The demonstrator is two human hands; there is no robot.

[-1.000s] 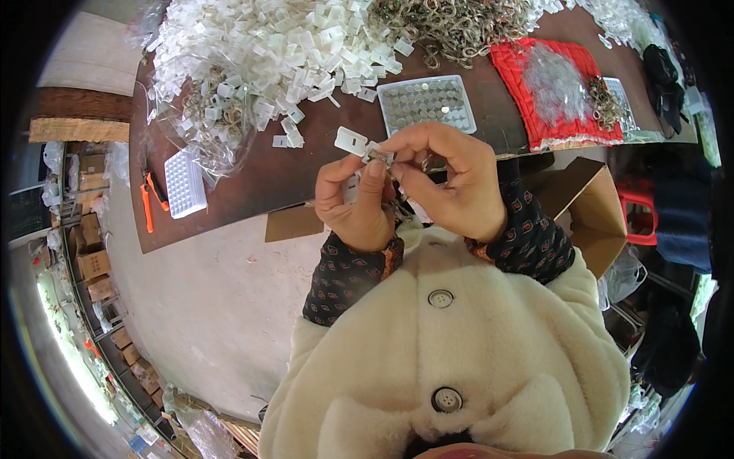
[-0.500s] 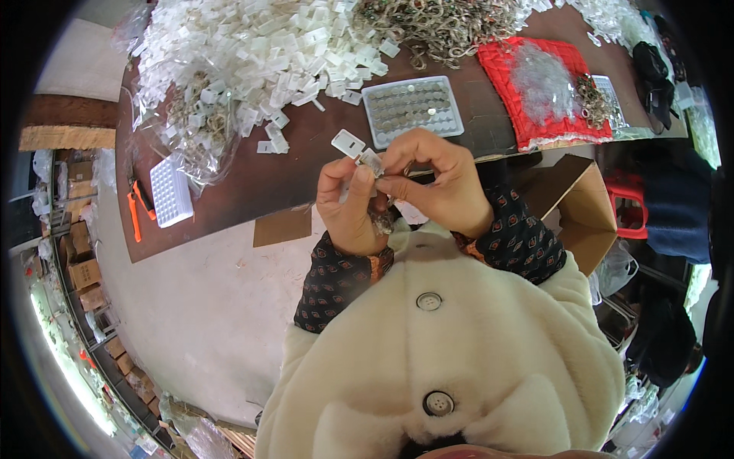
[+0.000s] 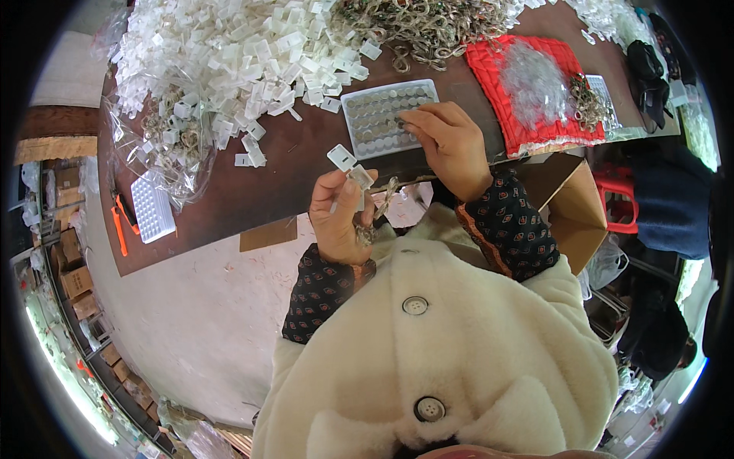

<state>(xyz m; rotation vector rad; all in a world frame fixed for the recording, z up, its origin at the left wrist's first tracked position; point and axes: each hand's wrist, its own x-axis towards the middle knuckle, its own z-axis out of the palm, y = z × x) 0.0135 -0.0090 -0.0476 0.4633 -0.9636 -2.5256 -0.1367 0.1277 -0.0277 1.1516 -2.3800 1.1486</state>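
Note:
My left hand is closed around a small white plastic battery case, its lid sticking up above the fingertips. Thin pale wire trails from this hand beside the case. My right hand reaches over a white tray holding rows of silvery button cells. Its thumb and fingers are pinched together at the cells; what lies between the fingertips is too small to make out.
A large heap of white plastic cases covers the back left of the brown table. Tangled wire strings lie behind the tray. Right of it are a red quilted cloth and clear plastic pieces. Orange-handled pliers and an empty-celled white tray lie left.
My right hand has left the case at my left hand and moved up and right to the button-cell tray. My left hand still holds the case; trailing wire now shows beside it.

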